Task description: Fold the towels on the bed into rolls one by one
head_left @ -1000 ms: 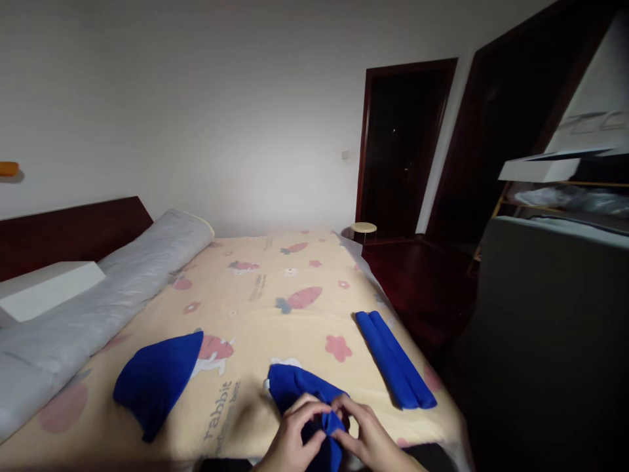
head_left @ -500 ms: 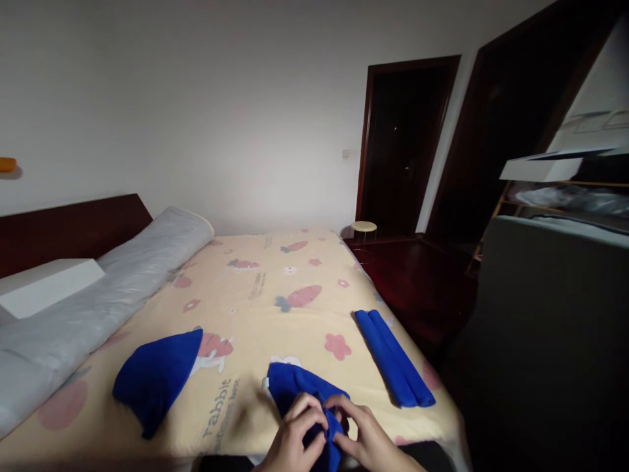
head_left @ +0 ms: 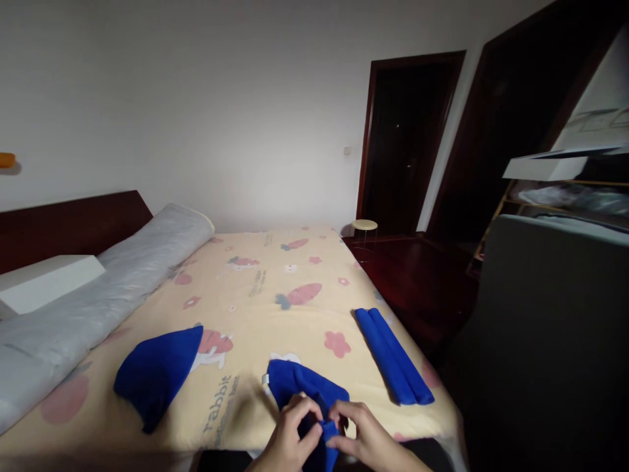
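At the near edge of the bed point(head_left: 275, 334), the blue cloth point(head_left: 305, 381) was pinched by the left hand point(head_left: 295, 432) and right hand point(head_left: 361, 429) close together, presumably so its bunched part was kept controlled.

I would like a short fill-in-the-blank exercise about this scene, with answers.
The left hand and right hand pinch a cloth coloured ____.
Two rolls lie to the hands' ____.
On the sheet, the largest word reads ____.
Near the door stands a round-topped ____.

Missing words: blue; right; rabbit; stool.
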The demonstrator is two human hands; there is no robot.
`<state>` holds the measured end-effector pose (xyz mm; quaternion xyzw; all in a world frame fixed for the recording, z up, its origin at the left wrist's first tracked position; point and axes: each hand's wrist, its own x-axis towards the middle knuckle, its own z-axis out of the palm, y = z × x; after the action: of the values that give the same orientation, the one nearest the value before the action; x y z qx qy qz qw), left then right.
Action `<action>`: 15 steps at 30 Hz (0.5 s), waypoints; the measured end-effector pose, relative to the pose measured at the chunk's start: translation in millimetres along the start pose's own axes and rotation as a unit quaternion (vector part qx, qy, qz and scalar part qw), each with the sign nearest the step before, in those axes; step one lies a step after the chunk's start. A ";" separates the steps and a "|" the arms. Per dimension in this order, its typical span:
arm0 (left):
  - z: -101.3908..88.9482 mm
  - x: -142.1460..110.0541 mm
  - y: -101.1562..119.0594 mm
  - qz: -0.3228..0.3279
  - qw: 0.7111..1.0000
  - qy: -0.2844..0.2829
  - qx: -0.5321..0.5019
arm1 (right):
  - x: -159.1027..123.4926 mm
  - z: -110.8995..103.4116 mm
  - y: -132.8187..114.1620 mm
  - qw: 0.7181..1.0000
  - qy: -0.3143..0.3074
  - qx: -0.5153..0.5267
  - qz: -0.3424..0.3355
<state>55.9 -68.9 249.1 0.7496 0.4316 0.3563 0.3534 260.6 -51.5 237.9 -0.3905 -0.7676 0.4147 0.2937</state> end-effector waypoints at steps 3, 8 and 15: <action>-1.3 1.2 3.2 -0.032 0.998 -0.026 -0.044 | 0.4 0.1 1.7 1.000 -0.009 0.012 -0.017; -4.1 3.0 4.0 -0.034 0.995 -0.051 -0.082 | 2.5 -5.5 -2.0 0.998 -0.008 0.019 -0.053; -6.5 1.6 -5.6 -0.041 0.986 -0.065 -0.145 | 2.5 -7.1 2.4 0.999 0.016 0.012 -0.027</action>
<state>48.8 -63.9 248.1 0.6938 0.3822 0.3503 0.5000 265.7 -45.7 239.6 -0.3728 -0.7682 0.4093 0.3215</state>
